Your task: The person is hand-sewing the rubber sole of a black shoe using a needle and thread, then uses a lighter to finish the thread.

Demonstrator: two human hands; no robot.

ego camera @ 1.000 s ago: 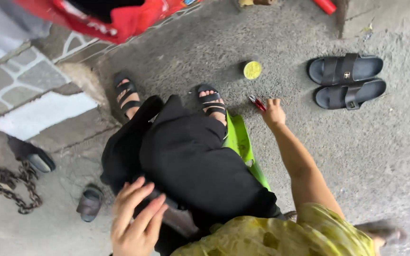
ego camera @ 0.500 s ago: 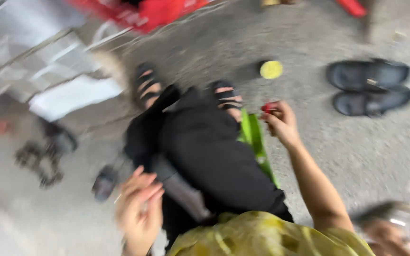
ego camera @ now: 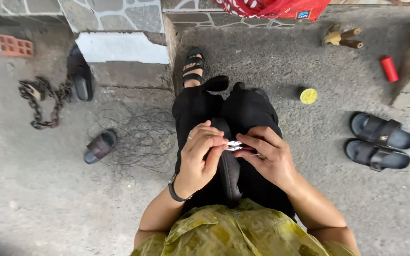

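I sit with black trousers [ego camera: 257, 114] over my lap, and both hands meet above it. My left hand [ego camera: 199, 154], with a dark band on its wrist, pinches the upper end of a dark strap [ego camera: 229, 178] that runs down my lap. My right hand [ego camera: 269, 156] is closed around a small tool whose silvery tip [ego camera: 234, 145] pokes out between the two hands and touches the strap. The tool's handle is hidden in my palm. One foot in a black sandal [ego camera: 193, 66] rests on the concrete ahead.
A yellow round lid [ego camera: 308, 96] lies to the right, near a pair of black slides [ego camera: 378, 141] and a red cylinder [ego camera: 389, 68]. On the left are a tangle of thin wire [ego camera: 141, 135], a dark slipper [ego camera: 99, 146] and a rusty chain [ego camera: 39, 102].
My right hand has come back from the ground near the yellow lid, bringing the tool to my lap. Both hands are now together on the strap. The view has swung to look straight down.
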